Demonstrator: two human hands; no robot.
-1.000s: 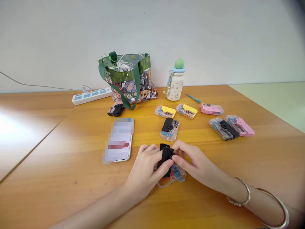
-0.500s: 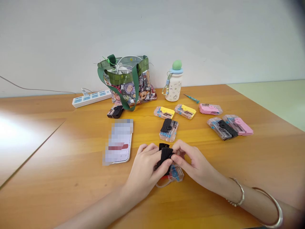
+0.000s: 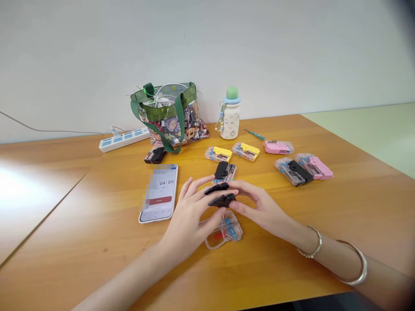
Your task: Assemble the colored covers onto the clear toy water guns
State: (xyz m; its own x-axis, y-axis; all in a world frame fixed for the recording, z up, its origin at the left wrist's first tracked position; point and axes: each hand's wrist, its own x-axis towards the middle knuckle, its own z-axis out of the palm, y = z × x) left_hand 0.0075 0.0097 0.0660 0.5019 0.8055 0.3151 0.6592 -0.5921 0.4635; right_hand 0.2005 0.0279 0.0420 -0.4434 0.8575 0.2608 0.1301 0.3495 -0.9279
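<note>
Between both hands is a black plastic cover piece [image 3: 223, 200], with a second black edge showing just above it. Whether the two are joined, I cannot tell. My left hand [image 3: 194, 207] has its index finger between these edges and its thumb below, the other fingers stretched forward. My right hand [image 3: 259, 205] pinches the right end between thumb and fingers. Below them on the table lies a clear plastic case [image 3: 236, 229] with blue and red parts and a pale loop. Just beyond the fingertips sits a clear gadget with a black cover [image 3: 221, 171], partly hidden.
Clear gadgets with yellow covers [image 3: 249, 151], pink covers [image 3: 277, 147] and a black cover [image 3: 300, 172] lie beyond. A blue screwdriver [image 3: 256, 134], a bottle [image 3: 231, 121], a bag [image 3: 171, 112], a power strip [image 3: 125, 140], a black gadget [image 3: 155, 154] and a phone [image 3: 167, 205] surround them.
The black piece has tilted from upright to nearly flat, and the hands have risen slightly off the clear case, which shows more. The camera view has shifted a little.
</note>
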